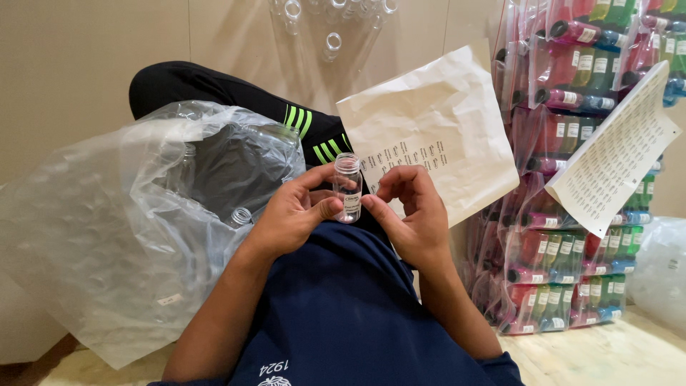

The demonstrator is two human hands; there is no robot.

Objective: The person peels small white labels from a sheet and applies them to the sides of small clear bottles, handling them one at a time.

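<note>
A small clear plastic bottle (347, 187) with a white label stands upright between my two hands, just above my lap in dark blue clothing. My left hand (291, 214) grips it from the left, thumb and fingers on its side. My right hand (409, 211) touches it from the right, fingertips pressing on the label. The bottle has no cap and looks empty.
A big clear plastic bag (136, 214) of empty bottles lies at left over my black-trousered leg (214, 89). A cream label sheet (436, 129) leans ahead, another sheet (614, 161) at right. Stacked bags of coloured bottles (572, 264) fill the right side.
</note>
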